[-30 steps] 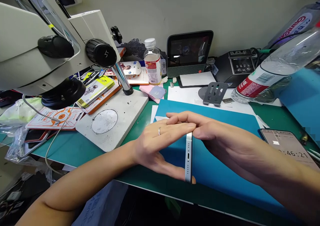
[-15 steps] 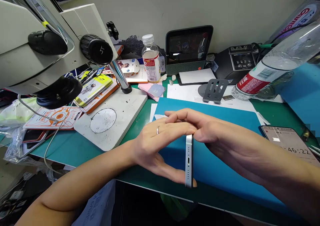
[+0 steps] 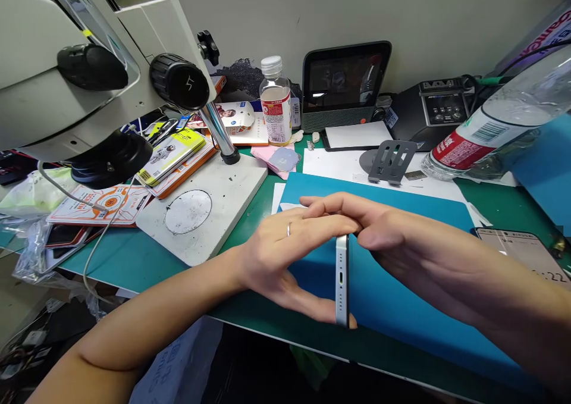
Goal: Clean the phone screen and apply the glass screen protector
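A smartphone [image 3: 341, 285] is held on edge, its silver end with the charging port and speaker holes facing me. My left hand [image 3: 285, 255], with a ring on one finger, grips it between the thumb at the lower edge and the fingers at the upper edge. My right hand [image 3: 372, 222] is bent over the phone's upper edge, its fingers reaching across behind my left fingers. The right thumb is near the phone's upper corner. Most of the phone's faces and the right fingers' exact contact are hidden. A blue mat [image 3: 401, 297] lies below.
A microscope [image 3: 178, 83] on a white base [image 3: 241, 184] stands left. Behind the mat are a small bottle [image 3: 275, 109], a display [image 3: 348, 74] and a grey phone stand [image 3: 392, 161]. A large bottle [image 3: 473, 136] leans at right, near another phone [image 3: 517, 246].
The whole view has shifted slightly, so the scene sits a little further right. My right thumb has moved a little away from the smartphone's corner; the left-hand grip looks the same.
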`<state>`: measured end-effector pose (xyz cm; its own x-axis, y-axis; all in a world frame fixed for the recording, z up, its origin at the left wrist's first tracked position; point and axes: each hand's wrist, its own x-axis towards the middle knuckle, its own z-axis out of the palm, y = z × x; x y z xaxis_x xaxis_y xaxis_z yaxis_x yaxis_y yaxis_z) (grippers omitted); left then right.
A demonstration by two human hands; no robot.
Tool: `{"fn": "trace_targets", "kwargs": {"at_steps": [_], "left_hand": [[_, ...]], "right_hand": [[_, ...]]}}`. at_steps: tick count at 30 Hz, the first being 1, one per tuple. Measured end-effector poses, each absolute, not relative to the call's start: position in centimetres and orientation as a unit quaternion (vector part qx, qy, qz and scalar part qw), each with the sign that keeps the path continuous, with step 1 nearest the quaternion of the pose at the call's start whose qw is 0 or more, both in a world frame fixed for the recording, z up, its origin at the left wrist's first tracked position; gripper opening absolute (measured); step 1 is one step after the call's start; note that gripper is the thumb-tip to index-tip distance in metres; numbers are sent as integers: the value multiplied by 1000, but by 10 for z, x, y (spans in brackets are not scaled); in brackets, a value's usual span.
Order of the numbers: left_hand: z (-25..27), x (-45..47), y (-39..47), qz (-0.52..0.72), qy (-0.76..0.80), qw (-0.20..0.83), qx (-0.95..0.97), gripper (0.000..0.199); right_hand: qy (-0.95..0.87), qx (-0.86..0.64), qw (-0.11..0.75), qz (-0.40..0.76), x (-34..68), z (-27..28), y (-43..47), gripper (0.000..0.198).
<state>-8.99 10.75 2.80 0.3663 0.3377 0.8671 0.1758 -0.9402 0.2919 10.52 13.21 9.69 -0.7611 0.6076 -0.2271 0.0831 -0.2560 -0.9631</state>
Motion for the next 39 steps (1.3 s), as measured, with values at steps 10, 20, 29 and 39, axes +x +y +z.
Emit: {"fn": "trace_targets", "kwargs": {"at_steps": [10,20,29,39], "left_hand": [[11,-93,107,570,224,249,751,92],[12,-89,110,589,205,241,744,90],[5,-93,111,575,196,250,754,90],[13,-88,107,589,211,241,742,84]], "right_hand": [[-708,-338,207,584,114,97,132,54],[-771,-335,193,506,118,105,126,72],[-776,-334,190,500,118,104,126,70],[-761,-369,184,502,111,110,120,66]]}}
